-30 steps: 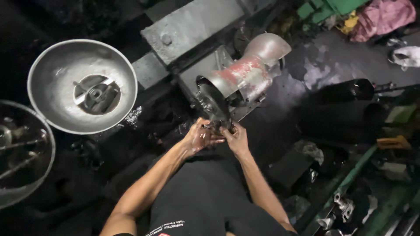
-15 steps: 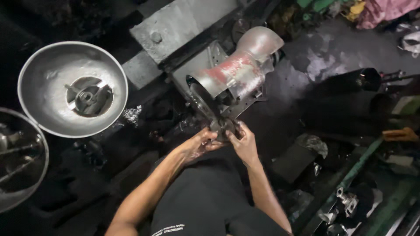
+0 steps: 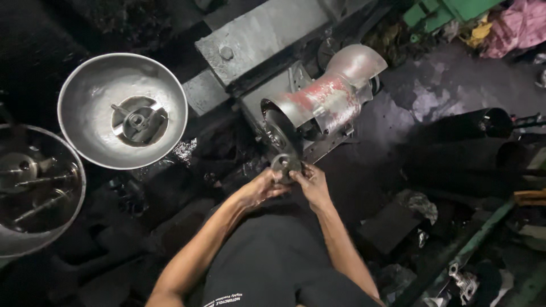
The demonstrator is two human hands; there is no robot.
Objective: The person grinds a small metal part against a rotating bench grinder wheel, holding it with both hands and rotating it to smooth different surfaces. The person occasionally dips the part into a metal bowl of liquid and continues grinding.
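A small round metal part with a centre hole sits between both my hands, just below the dark wheel of a bench grinder. My left hand grips the part from the left side. From the right, my right hand holds it with fingers curled over its rim. The grinder's body is worn metal with red paint and a silver hood at the far end. Whether the part touches the wheel I cannot tell.
A large steel bowl holding metal pieces stands at the left, and a second bowl is at the far left edge. A grey steel block lies behind the grinder. Dark cylinders, green frame bars and scrap crowd the right.
Both hands have drawn the round part slightly down and away from the wheel's face. The view has shifted, so the grinder and bowls sit differently in frame.
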